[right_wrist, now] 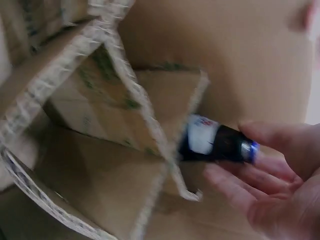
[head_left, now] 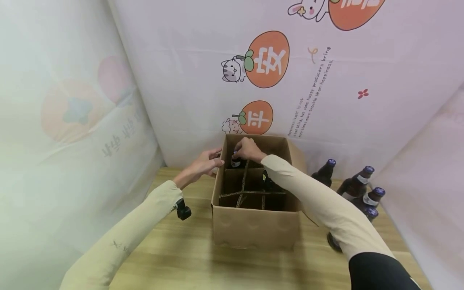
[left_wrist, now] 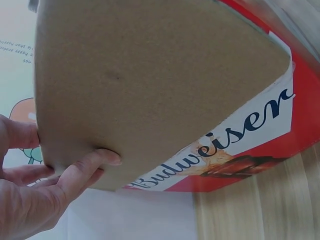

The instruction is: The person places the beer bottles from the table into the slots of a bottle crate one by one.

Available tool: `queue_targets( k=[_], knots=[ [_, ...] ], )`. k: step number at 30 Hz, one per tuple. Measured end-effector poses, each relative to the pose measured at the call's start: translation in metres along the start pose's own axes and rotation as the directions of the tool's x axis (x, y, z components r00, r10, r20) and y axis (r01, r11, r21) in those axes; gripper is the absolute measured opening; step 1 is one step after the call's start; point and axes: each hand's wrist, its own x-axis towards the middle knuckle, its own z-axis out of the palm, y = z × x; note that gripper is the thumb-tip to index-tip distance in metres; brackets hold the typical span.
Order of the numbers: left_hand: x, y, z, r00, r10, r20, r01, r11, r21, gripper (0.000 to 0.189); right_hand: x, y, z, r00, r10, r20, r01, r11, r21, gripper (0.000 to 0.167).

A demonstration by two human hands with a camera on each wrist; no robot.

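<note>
My right hand [head_left: 248, 149] reaches into an open cardboard box [head_left: 255, 225], thumb and fingers around the neck of a dark beer bottle [right_wrist: 225, 144]. This bottle has a blue cap and a pale neck label, and stands at the box's far left corner. A divider edge hides its lower part in the right wrist view. With thumb at the rim and fingers outside, my left hand [head_left: 204, 164] holds the box's left side. In the left wrist view, its fingers [left_wrist: 102, 159] lie against a brown flap.
Cardboard dividers [head_left: 253, 193] split the box inside. Right of it, several capped beer bottles [head_left: 353, 187] stand on the wooden table [head_left: 170, 253], partly behind my right arm. A printed white curtain [head_left: 188, 80] hangs behind the box. The box's outside bears red Budweiser print [left_wrist: 240, 130].
</note>
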Motion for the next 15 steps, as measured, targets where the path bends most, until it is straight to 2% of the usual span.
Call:
queue_targets(
  k=[5,8,15],
  knots=[
    [-0.003,-0.001,-0.001,1.0,-0.009,-0.004,0.009,1.0,-0.009,0.073,-0.003,-0.011,-0.012,0.995,0.017,0.094,-0.022,0.999,0.048,0.029],
    [-0.003,-0.001,-0.002,1.0,-0.006,-0.007,0.005,1.0,-0.008,0.073,-0.005,-0.015,-0.02,0.992,0.007,0.122,-0.015,0.998,0.065,0.034],
    [0.0,-0.002,-0.002,1.0,-0.002,0.006,0.002,1.0,-0.015,0.073,-0.011,-0.006,-0.043,0.976,-0.092,0.199,0.071,0.991,0.11,0.034]
  ],
)
